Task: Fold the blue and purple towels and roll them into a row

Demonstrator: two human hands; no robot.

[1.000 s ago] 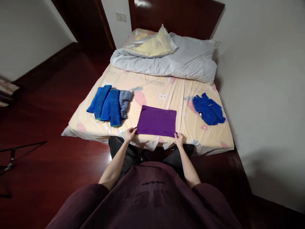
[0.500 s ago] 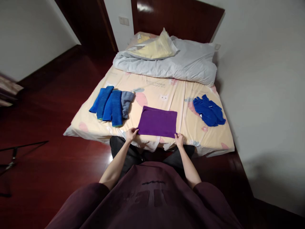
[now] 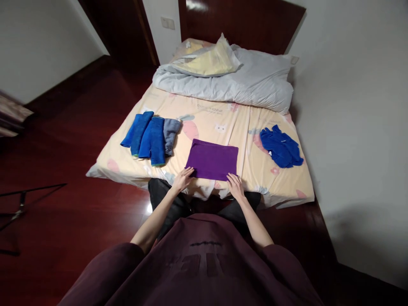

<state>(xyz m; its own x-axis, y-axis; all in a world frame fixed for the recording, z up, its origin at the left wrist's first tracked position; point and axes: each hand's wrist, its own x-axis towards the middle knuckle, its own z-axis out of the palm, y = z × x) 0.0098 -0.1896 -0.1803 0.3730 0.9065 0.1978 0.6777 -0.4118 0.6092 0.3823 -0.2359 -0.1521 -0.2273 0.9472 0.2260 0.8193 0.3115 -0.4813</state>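
A purple cloth (image 3: 213, 160), folded into a flat rectangle, lies near the front edge of the bed. My left hand (image 3: 182, 178) rests at its near left corner, fingers stretched out onto the fabric. At the near right corner, my right hand (image 3: 235, 185) lies with its fingers extended over the edge of the cloth. Neither hand grips it. To the left are several rolled or folded blue cloths (image 3: 152, 140) beside a grey one (image 3: 171, 135). A crumpled blue cloth (image 3: 281, 146) with a small white tag sits to the right.
The bed (image 3: 216, 121) has a cream patterned sheet, with a bunched grey quilt (image 3: 261, 80) and a pale yellow piece of bedding (image 3: 210, 61) by the dark headboard (image 3: 239, 21). A wall (image 3: 357, 127) runs along the right. Part of a black stand (image 3: 21, 204) is on the floor at left.
Both hands have let go of the purple cloth's near corners and moved slightly inward, their fingers now spread flat on its near edge. The view has shifted a little.
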